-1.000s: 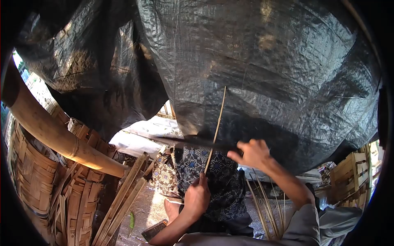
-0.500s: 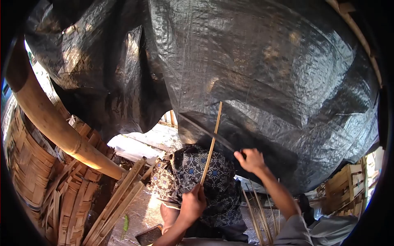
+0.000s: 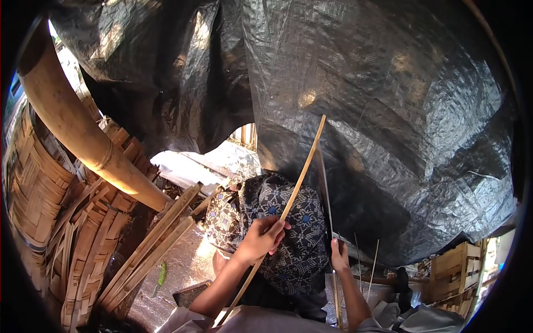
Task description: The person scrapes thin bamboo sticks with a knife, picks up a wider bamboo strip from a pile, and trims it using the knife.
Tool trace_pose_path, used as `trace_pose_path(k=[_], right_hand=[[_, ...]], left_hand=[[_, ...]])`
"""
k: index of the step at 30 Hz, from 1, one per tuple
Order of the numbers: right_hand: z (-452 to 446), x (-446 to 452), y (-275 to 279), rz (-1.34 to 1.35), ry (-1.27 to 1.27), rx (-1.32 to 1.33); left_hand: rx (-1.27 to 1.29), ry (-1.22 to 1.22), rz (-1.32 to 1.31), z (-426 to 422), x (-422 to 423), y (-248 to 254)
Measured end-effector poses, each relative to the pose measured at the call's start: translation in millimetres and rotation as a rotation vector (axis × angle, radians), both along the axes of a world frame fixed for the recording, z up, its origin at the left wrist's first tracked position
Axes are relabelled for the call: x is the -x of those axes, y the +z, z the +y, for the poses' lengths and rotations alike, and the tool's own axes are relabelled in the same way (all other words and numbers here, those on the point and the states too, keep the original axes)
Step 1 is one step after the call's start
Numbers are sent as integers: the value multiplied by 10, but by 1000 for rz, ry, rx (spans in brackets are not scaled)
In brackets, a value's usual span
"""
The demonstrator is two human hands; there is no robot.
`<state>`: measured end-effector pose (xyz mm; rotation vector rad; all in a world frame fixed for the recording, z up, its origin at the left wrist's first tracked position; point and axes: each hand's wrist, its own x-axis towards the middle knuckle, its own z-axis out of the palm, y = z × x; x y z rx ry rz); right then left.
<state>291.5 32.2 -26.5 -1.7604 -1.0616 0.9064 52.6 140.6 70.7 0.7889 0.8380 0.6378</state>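
My left hand [image 3: 262,240] is closed round a long thin bamboo strip [image 3: 303,172], which slants up over the dark patterned cloth [image 3: 272,208] on my lap. The strip's lower end passes back beneath my left forearm. To the right, my right hand [image 3: 339,255] grips a long narrow blade [image 3: 325,191] that points upward, its handle hidden in the fingers. The blade and the strip stand close together near the strip's upper part; whether they touch is unclear.
A large black tarp [image 3: 377,100] hangs in front. A thick bamboo pole [image 3: 94,150] curves down on the left, beside woven bamboo pieces [image 3: 41,183] and split bamboo lengths [image 3: 150,250]. Thin strips [image 3: 373,266] stand at right, near a wooden crate [image 3: 451,269]. A green object [image 3: 161,275] lies on the floor.
My right hand has moved down, and the blade has swung from lying across the strip to nearly upright beside it. My left hand now holds the strip farther along, with a length behind the hand.
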Motion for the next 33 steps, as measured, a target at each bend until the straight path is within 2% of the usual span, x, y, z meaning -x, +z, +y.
trace_pose_path(k=[2, 3, 4, 6, 9, 10, 12, 13, 17, 21, 23, 24, 26, 28, 31, 33], right_hand=[[-57, -18, 10, -78, -44, -114], [-118, -44, -9, -60, -136, -44], [-25, 22, 258, -66, -130, -125], [57, -69, 510, 97, 1, -24], [249, -44, 790, 80, 143, -30], [284, 4, 794, 78, 137, -17], [386, 102, 746, -63, 103, -58], [452, 103, 734, -438, 209, -170], [473, 178, 732, -345, 184, -25], [483, 200, 609, -305, 195, -27], [468, 254, 610, -304, 189, -19], [506, 301, 685, -371, 221, -105], [477, 324, 710, -440, 248, -184], [444, 308, 671, -225, 219, 12], [421, 339, 705, -237, 200, 12], [438, 348, 741, -290, 193, 15]], left_hand=[[19, -12, -32, 58, -14, -56], [44, -9, -38, 92, -31, -107], [68, -9, -43, 107, -44, -157], [122, -8, -102, 83, -71, -226], [-55, 67, -72, -46, -197, -341], [-42, 63, -74, -76, -211, -351], [-101, 104, -36, -86, -225, -362], [-116, 119, -29, -97, -204, -400], [-263, 154, 163, -214, -91, -332], [-175, 114, 132, -214, -93, -171], [95, 29, -25, -135, -73, -212], [100, 23, -24, -100, -79, -228], [68, 19, -25, -65, -74, -256], [48, -12, -16, -57, -16, -259], [-45, -72, 137, -129, 76, -187], [-102, -16, 224, -240, 161, -144]])
